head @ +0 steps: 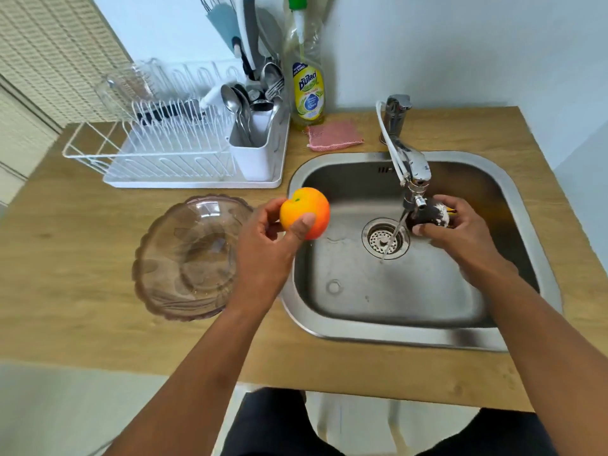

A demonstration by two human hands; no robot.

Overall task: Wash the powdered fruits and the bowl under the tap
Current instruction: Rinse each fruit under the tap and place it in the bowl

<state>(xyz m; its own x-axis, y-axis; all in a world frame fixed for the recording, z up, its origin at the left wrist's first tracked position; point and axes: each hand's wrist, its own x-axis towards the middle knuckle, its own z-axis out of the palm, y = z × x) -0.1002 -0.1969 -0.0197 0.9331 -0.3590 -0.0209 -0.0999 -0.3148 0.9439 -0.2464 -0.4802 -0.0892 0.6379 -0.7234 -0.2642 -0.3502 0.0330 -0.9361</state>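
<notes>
Left hand (263, 232): grips a smooth orange-yellow fruit (305, 213) over the sink's left rim, clear of the stream, likely waiting its turn.
Right hand (457, 222): fingers curled round a dark fruit (427, 214) patched with white powder, held beside the tap (411, 166) stream to rinse.
Bowl (187, 258): clear, scalloped, on the wooden counter left of the steel sink (378, 291), not yet washed.

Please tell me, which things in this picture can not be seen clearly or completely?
- Dark fruit, head view: mostly covered by the right hand and the tap; its kind is unclear.
- Bowl: its right edge is hidden behind the left hand holding the orange fruit.
- Soap bottle: small label text is unreadable.
</notes>
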